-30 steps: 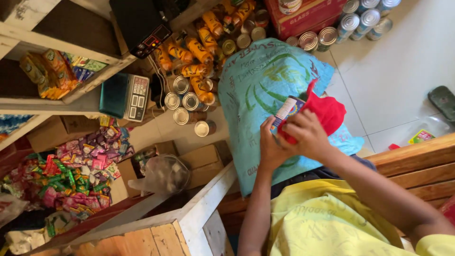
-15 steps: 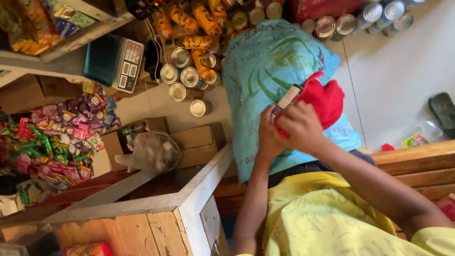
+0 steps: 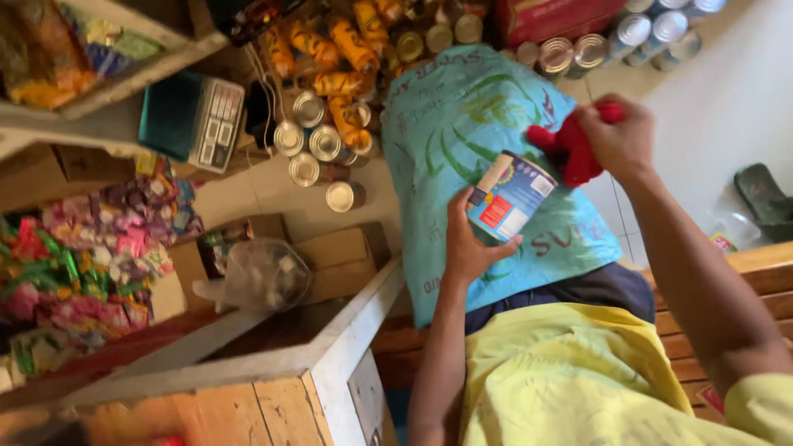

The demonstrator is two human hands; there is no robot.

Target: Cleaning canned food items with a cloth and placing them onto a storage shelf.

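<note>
Holding the can [image 3: 510, 196] in your left hand [image 3: 467, 244], you grip it only along its lower side, thumb and fingers wrapped part-way round, with the can tilted and resting against the teal sack [image 3: 462, 140] on your lap. Your right hand [image 3: 618, 136] is closed tight on a bunched red cloth [image 3: 574, 149], just clear of the can's upper rim.

Risks noted:
- The one-sided grip is, in my judgement, the weak point. A firm wipe from the cloth could roll the can out of your palm.
- A dropped can would likely slide off the sack toward the tiled floor [image 3: 710, 99], or against the wooden counter [image 3: 347, 347] at your left.
- The loose cans [image 3: 318, 144] standing on the floor beyond the sack sit close together; a falling can could knock them over.
- The sack gives soft, sloping support and may shift under pressure.
</note>
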